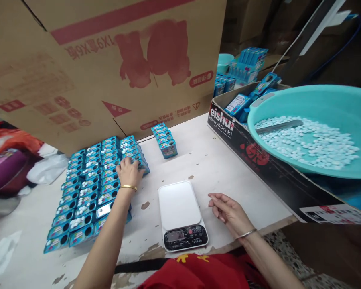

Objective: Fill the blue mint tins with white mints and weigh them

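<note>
White scale (180, 204) nearest, flat on the counter (234, 176). Right hand (227, 210) just right of it, above the counter, fingers loosely curled, nothing visible in them. Left hand (130, 172) farther out: fingers half bent over the right-hand column of the packed blue boxes (90, 174), whose tops show round holes, many with white pellets; can't tell if they grip one. Short row of boxes (165, 140) stands apart, beyond. Right: turquoise tub (321, 102) of pellets over black carton (258, 156). Big brown carton (93, 80) behind.
</note>
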Demonstrator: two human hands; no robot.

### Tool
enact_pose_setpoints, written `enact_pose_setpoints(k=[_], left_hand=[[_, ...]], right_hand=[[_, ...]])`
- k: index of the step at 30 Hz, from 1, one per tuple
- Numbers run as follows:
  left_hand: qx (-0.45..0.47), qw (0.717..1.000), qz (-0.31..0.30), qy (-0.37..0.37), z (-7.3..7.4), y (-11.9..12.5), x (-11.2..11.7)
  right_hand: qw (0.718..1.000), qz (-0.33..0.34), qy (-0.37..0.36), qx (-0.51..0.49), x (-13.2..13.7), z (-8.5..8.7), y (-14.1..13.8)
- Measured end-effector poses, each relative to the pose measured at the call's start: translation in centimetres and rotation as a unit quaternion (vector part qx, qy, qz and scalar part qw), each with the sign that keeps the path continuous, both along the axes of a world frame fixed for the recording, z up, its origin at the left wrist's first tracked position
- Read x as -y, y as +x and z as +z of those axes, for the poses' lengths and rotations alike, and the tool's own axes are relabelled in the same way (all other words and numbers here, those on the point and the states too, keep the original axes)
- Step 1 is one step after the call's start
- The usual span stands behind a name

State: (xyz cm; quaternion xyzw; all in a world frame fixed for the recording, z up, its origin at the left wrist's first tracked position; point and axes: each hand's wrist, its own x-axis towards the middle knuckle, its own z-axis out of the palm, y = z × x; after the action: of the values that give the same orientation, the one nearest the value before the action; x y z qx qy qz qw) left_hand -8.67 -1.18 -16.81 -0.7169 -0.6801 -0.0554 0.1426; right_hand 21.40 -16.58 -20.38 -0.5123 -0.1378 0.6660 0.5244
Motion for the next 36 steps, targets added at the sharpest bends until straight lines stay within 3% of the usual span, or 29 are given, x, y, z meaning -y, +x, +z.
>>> enact_pose_setpoints(k=[4, 9, 11, 14, 18, 21, 24, 27, 31, 36], left_hand=[[-0.050, 0.996, -0.070, -0.024, 1.3, 0.8, 1.9], [-0.066, 0.975, -0.161, -0.142, 5.9, 5.9, 6.6], [-0.056, 0.960, -0.201, -0.187, 6.7, 8.1, 8.5], [-0.055, 0.939, -0.255, -0.225, 6.1, 10.7, 10.1], [-0.062, 0.925, -0.291, -0.236, 4.5, 12.1, 10.3], [-0.020, 0.918, -0.326, -0.224, 4.9, 11.3, 10.1], [0.100, 0.907, -0.370, -0.175, 5.9, 9.2, 10.4], [0.229, 0.915, -0.313, -0.111, 5.9, 6.1, 11.3], [0.324, 0.922, -0.196, -0.085, 3.6, 2.4, 13.2], [0.371, 0.914, -0.130, -0.100, 0.0, 0.3, 15.6]], right_hand=[[0.999, 0.037, 0.021, -0.017, -0.1, 0.8, -0.8], [1.000, -0.006, 0.009, -0.028, 0.7, 0.1, 0.1], [0.999, -0.019, -0.010, -0.032, 1.2, -0.4, 0.7], [0.999, -0.015, -0.017, -0.031, 1.9, -0.9, 1.4], [1.000, 0.004, -0.012, -0.020, 2.7, -0.7, 1.8], [0.999, 0.039, -0.018, -0.006, 3.1, -0.3, 1.9], [0.998, 0.062, -0.013, 0.021, 3.3, 0.0, 1.9], [0.996, 0.070, -0.006, 0.049, 3.2, 0.2, 2.0], [0.992, 0.088, 0.014, 0.094, 2.7, 0.8, 2.0], [0.976, 0.115, 0.084, 0.165, 1.5, 2.7, 1.4]])
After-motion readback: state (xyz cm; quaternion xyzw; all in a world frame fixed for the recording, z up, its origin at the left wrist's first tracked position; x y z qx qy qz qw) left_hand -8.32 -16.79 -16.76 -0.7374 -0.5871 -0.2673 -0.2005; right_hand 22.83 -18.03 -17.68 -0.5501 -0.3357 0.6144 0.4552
